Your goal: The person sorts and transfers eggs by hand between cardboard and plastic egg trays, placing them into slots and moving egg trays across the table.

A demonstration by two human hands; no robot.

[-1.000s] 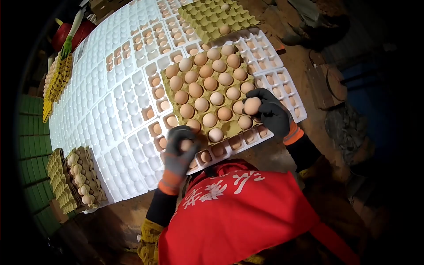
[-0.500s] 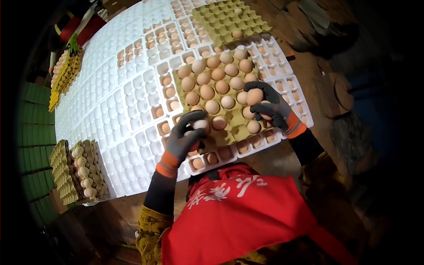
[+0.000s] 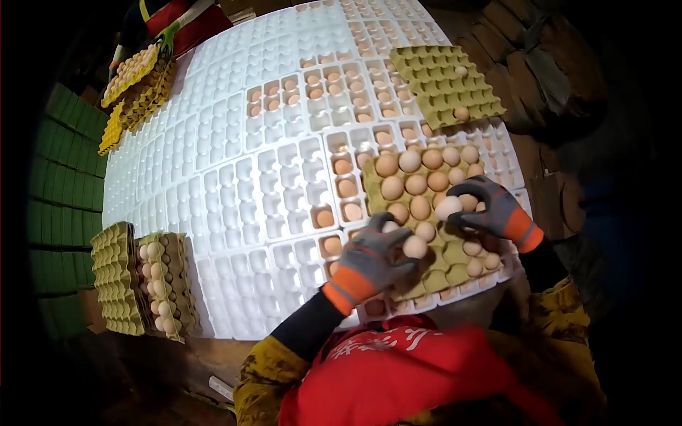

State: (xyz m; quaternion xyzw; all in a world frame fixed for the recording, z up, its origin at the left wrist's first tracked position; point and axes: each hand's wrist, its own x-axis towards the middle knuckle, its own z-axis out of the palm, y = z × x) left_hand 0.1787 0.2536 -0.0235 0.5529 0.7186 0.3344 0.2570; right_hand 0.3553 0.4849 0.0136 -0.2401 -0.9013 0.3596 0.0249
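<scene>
Two gloved hands are seen over an olive pulp tray (image 3: pixel 431 272), in whose cups eggs are held, mostly toward its far and right sides; bare cups are exposed along its near side. A peach egg (image 3: pixel 415 247) is pinched between the thumb and curled fingers of the left hand (image 3: pixel 373 257), above the tray's left part. Beside it, another egg (image 3: pixel 390 227) is partly covered by the same fingers; whether it is gripped cannot be told. A pale egg (image 3: pixel 448 207) is pinched at the fingertips of the right hand (image 3: pixel 497 211), above the tray's middle.

The tray is laid over white plastic trays (image 3: pixel 291 177), some of whose pockets are filled with eggs. Beyond it, two eggs are carried by a second pulp tray (image 3: pixel 444 84). At the lower left, stacked trays (image 3: pixel 117 280) are placed beside an egg-filled tray (image 3: pixel 182 287). At the upper left, yellow trays (image 3: pixel 131 77) are touched by a co-worker's green-gloved hand (image 3: pixel 168 39).
</scene>
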